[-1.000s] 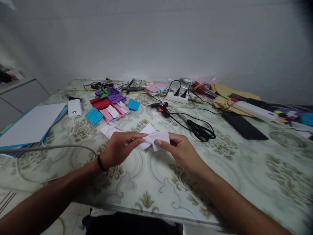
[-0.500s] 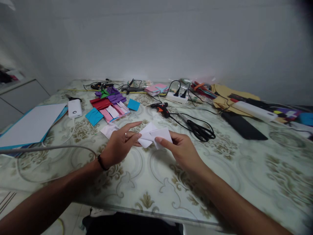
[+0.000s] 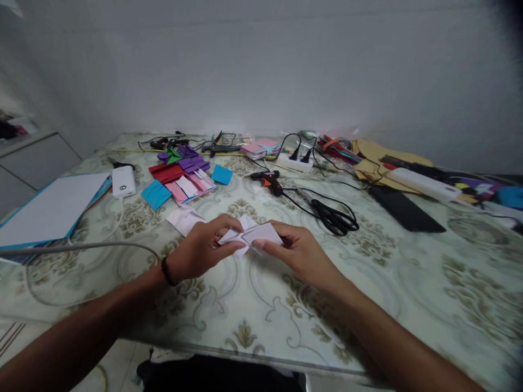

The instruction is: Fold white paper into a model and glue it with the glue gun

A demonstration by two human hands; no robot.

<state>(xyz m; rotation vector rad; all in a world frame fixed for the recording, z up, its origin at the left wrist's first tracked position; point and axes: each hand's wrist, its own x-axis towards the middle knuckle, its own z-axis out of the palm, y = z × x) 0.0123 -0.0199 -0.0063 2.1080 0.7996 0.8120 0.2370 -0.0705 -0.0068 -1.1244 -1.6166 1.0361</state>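
Tabletop [image 3: 245, 305], pale with olive-brown floral scrolls, backed by a plain grey wall [image 3: 261, 71]; a counter [image 3: 41, 160] stands at far left. Folded white paper [image 3: 265, 234] is over the tabletop's middle, pinched between thumb and fingers of the left hand [image 3: 204, 244] and right hand [image 3: 300, 246]. Beyond lie 2 blue squares [image 3: 156, 194].

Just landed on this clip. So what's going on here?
A person at a patterned table is handling folded white paper with both bare hands. The left hand pinches one side of it and the right hand grips the other. Another white paper piece lies beside the left hand. Beyond the hands are red, pink and purple folded papers, and a glue gun lies on the table, in neither hand.
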